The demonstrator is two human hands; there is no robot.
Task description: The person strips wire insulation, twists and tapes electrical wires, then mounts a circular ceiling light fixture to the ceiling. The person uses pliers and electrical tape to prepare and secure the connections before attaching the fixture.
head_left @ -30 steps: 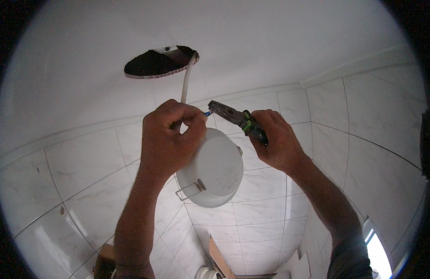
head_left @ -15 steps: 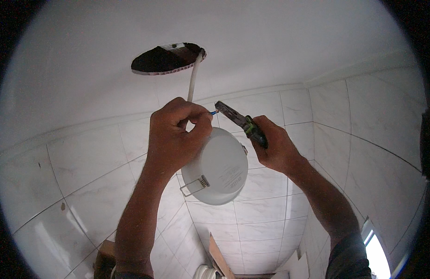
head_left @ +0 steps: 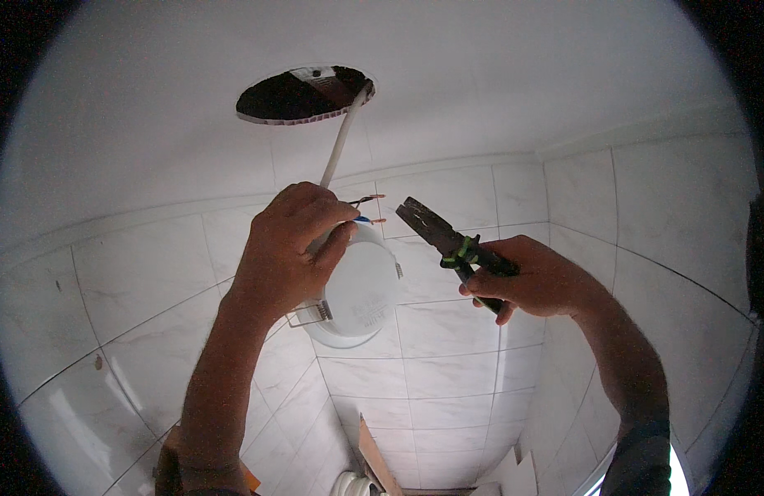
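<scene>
A white cable [head_left: 339,150] comes down out of a round hole [head_left: 283,101] in the ceiling. My left hand [head_left: 298,240] pinches the wires at its lower end, a blue wire [head_left: 363,219] among them. Two bare copper ends stick out past my fingertips, one belonging to a dark wire [head_left: 364,200]. Just below hangs a round white downlight [head_left: 361,289] with spring clips on its rim; its upper edge is partly behind my left hand. To the right, my right hand [head_left: 535,277] grips dark pliers [head_left: 436,231] with green trim, their jaws apart from the wires.
Pale marbled tiles [head_left: 448,326] cover the walls around me. Low down in the view are a brown board [head_left: 378,455] and a rolled white object [head_left: 351,484]. A bright window [head_left: 678,475] shows at the lower right, and a dark object [head_left: 760,260] is at the right edge.
The pliers have come away from the wire to the right and lower. Two bare copper ends now show beyond my left fingers. The left hand and the downlight sit slightly further left.
</scene>
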